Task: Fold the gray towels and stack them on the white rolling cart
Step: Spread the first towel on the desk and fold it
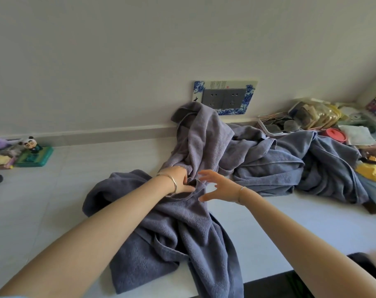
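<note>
A crumpled gray towel [174,237] lies on the white table [71,190], one end hanging over the front edge and the other bunched up against the wall. My left hand [179,179] grips a fold of it near the middle. My right hand [217,186] hovers just to the right of that fold, fingers spread, holding nothing. More gray towels [290,166] lie in a loose heap to the right. No white rolling cart is in view.
A wall socket plate [224,97] sits behind the towel. Toys and a panda figure [31,145] stand at the left. A white basket [275,124], packets and a red lid [335,134] crowd the right end. A dark object [367,265] lies at the lower right.
</note>
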